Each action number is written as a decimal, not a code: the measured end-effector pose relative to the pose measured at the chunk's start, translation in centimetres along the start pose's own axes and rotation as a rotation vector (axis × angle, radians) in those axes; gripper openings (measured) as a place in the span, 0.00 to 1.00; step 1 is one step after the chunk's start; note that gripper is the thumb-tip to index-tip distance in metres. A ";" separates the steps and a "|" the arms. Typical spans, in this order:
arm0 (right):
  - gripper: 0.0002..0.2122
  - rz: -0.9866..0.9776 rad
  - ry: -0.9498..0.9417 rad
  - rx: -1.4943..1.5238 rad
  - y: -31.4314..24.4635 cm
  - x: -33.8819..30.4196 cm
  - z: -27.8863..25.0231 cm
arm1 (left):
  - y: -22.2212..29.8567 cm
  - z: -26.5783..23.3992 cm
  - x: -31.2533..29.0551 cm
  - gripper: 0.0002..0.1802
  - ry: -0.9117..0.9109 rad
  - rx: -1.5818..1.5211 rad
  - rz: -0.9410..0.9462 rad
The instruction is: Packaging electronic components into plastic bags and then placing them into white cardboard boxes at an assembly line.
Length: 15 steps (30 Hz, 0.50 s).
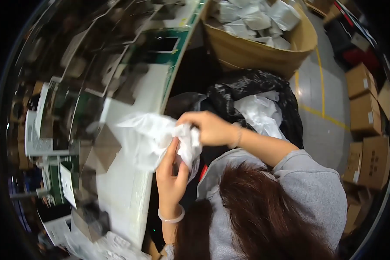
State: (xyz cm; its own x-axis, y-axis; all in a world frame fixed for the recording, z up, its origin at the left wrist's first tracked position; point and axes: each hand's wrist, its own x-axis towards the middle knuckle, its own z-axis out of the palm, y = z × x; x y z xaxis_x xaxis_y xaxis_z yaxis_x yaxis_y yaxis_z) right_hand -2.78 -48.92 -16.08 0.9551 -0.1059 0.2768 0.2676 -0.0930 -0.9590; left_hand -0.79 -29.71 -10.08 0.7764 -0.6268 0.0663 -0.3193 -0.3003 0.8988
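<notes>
A thin white wrapping [149,132], soft and crumpled, hangs between my hands over the edge of the white bench; whether it is a bag or a loose sheet cannot be told. My right hand [210,128] is closed on its bunched end. From below, my left hand [171,173] grips the same bunch, fingers along one side and thumb on the other. The far end of the wrapping spreads to the left and is smeared by motion. Anything inside the bunch is hidden.
Left lies a white workbench [125,190] with a brown carton [102,149] and clear plastic bags [99,245]. A black bin liner [255,80] holding white wrapping stands to my right. Beyond it is a large cardboard bin [255,50] of white packets. Cartons [364,112] line the far right.
</notes>
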 end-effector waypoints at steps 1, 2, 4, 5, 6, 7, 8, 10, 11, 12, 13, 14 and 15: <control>0.18 0.104 0.060 -0.004 0.7 -1.3 -3.0 | 0.2 0.4 0.5 0.25 -0.010 0.118 0.172; 0.20 0.102 0.194 -0.016 2.0 -2.5 -5.7 | 0.5 0.6 1.0 0.24 -0.009 0.232 0.346; 0.21 0.316 0.281 0.063 5.2 -6.6 -10.9 | -0.6 -1.2 0.0 0.17 0.008 -0.011 0.237; 0.22 0.469 0.306 0.063 8.8 -10.1 -14.0 | -0.9 -1.9 -0.7 0.16 0.050 -0.084 0.175; 0.21 0.631 0.269 -0.035 9.9 -12.9 -15.8 | -1.3 -2.9 -1.5 0.14 0.108 -0.144 0.108; 0.19 0.803 0.194 -0.360 15.4 -18.1 -18.9 | -1.6 -3.1 -1.9 0.11 0.169 -0.142 0.115; 0.18 0.939 0.343 -0.514 19.2 -21.2 -19.0 | -2.6 -4.1 -2.7 0.11 0.175 -0.137 0.119; 0.17 1.104 0.637 -0.577 27.7 -25.5 -18.4 | -3.7 -5.2 -4.6 0.09 0.277 -0.067 0.039; 0.17 1.133 0.770 -0.475 31.5 -25.8 -17.9 | -3.6 -5.3 -5.2 0.10 0.366 -0.084 0.027; 0.22 1.190 0.794 -0.329 32.6 -22.9 -16.2 | -3.9 -5.7 -5.9 0.10 0.408 -0.065 0.012; 0.27 1.246 0.806 -0.182 33.7 -19.6 -14.4 | -4.5 -6.3 -6.8 0.10 0.446 -0.021 0.010; 0.26 1.185 0.589 -0.076 36.0 -17.1 -14.0 | -4.3 -6.4 -7.6 0.10 0.488 0.013 0.011; 0.26 1.171 0.555 -0.095 40.1 -16.6 -14.5 | -4.0 -6.0 -7.4 0.10 0.527 0.013 0.005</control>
State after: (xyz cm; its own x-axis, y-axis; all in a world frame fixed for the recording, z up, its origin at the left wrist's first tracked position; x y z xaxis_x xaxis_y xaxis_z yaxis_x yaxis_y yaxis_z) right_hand -9.72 -65.20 -58.29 0.4270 -0.5627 -0.7078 -0.7168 0.2665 -0.6443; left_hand -2.02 -19.53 -11.53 0.9418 -0.1828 0.2821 -0.3274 -0.3094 0.8928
